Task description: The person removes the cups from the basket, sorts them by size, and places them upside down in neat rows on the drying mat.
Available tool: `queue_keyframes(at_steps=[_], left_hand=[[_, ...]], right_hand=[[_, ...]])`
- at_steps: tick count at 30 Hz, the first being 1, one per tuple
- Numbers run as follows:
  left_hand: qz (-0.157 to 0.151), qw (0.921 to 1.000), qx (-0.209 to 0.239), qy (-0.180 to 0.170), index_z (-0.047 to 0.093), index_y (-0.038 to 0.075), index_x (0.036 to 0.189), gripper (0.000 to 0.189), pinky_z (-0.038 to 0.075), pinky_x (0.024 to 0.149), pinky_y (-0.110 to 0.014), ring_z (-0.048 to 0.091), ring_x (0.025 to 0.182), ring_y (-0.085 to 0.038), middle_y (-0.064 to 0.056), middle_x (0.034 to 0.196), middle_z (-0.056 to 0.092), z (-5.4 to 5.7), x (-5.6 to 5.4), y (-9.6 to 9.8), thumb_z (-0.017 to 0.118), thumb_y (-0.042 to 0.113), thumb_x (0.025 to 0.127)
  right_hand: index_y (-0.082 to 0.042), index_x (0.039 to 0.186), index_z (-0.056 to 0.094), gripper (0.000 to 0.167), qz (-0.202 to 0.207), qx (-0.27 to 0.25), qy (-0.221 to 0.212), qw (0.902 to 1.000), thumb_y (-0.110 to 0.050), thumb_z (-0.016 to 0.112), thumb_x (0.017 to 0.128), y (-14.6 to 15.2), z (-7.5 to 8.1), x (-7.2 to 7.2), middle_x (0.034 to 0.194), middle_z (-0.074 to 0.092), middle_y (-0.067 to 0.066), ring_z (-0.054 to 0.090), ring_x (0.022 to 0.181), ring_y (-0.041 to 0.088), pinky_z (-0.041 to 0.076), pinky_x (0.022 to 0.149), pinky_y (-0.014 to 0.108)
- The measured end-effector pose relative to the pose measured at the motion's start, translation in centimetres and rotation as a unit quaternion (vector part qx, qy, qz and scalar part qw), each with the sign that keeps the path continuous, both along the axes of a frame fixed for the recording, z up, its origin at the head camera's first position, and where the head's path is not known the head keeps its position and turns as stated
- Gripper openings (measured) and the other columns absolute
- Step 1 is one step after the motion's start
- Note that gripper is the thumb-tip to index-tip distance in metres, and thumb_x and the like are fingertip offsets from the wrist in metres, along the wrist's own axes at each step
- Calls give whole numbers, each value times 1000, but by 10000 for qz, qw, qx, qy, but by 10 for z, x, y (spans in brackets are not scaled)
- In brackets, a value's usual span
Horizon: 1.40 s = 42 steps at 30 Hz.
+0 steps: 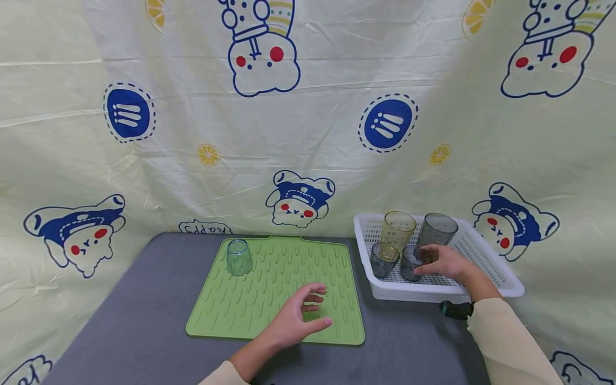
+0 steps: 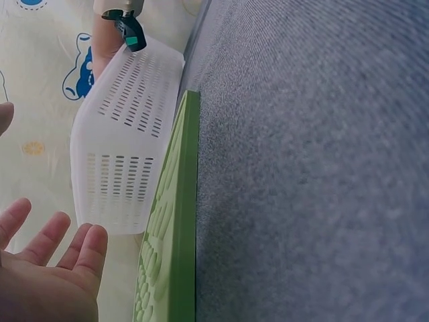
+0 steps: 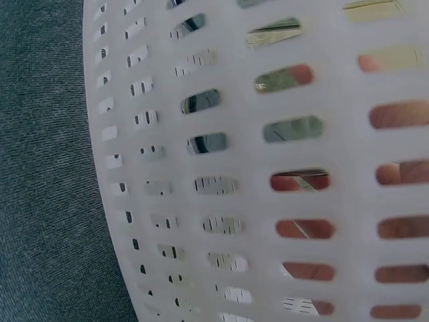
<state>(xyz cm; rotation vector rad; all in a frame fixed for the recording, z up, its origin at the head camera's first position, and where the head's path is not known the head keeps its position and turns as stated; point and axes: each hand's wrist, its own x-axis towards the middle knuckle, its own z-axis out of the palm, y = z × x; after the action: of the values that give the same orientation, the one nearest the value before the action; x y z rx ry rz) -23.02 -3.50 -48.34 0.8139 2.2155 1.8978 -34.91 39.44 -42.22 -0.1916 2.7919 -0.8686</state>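
Observation:
In the head view, my right hand (image 1: 445, 263) reaches into a white perforated basket (image 1: 399, 291) and holds a small grey glass (image 1: 408, 263) between thumb and fingers. Beside that glass are a small dark amber-tinted glass (image 1: 383, 260), a taller amber glass (image 1: 398, 229) and a taller grey glass (image 1: 439, 229). From the right wrist, the basket wall hides most of the grip; skin and bits of glass show through its slots. My left hand (image 1: 298, 316) hovers over a green ridged mat (image 1: 269, 294), fingers spread and holding nothing. A bluish clear glass (image 1: 239, 258) stands on the mat's far left.
A grey cloth-covered table (image 1: 144, 321) lies beneath the mat and basket. Behind it hangs a pale printed curtain (image 1: 317, 133). The basket stands just right of the mat, close to the curtain.

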Motion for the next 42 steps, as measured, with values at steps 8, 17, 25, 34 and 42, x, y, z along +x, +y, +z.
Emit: queue_keyframes(at_steps=[8, 17, 25, 34, 42], left_hand=[[18, 10000, -54, 20, 51, 21, 143, 59, 50, 111, -38, 53, 133, -39, -4, 141, 56, 1, -1, 3, 79, 25, 91], [58, 9998, -103, 158, 49, 20, 145, 61, 49, 111, -39, 53, 133, -38, -4, 142, 56, 2, -4, 8, 78, 24, 92], [59, 10000, -29, 62, 48, 19, 147, 61, 48, 112, -44, 51, 134, -40, -4, 144, 54, 2, -14, 11, 77, 23, 93], [101, 9999, -113, 60, 48, 24, 147, 61, 48, 112, -41, 53, 134, -34, -1, 143, 55, 7, -27, 20, 76, 24, 94], [151, 9998, -137, 64, 49, 23, 147, 60, 48, 113, -44, 56, 133, -27, -1, 143, 55, 14, -34, 26, 76, 27, 94]], right_hand=[[11, 148, 40, 87, -90, -212, 75, 9997, -36, 82, 88, -1, 4, 5, 145, 50, 34, 54, 128, 48, 54, 98, 56], [9, 147, 41, 83, -6, -492, 263, 9984, -36, 80, 90, -9, 12, 15, 142, 55, 31, 56, 128, 45, 54, 99, 55], [7, 147, 42, 80, -56, -683, 466, 9966, -35, 79, 91, -14, 17, 24, 139, 58, 29, 62, 121, 39, 57, 95, 51], [2, 149, 43, 81, -177, -563, 1029, 9929, -40, 79, 90, -27, 25, 40, 135, 61, 26, 59, 123, 44, 53, 98, 60], [-6, 148, 48, 72, 58, -906, 1607, 9828, -35, 80, 90, -39, 27, 53, 134, 65, 20, 63, 111, 3, 55, 91, 28]])
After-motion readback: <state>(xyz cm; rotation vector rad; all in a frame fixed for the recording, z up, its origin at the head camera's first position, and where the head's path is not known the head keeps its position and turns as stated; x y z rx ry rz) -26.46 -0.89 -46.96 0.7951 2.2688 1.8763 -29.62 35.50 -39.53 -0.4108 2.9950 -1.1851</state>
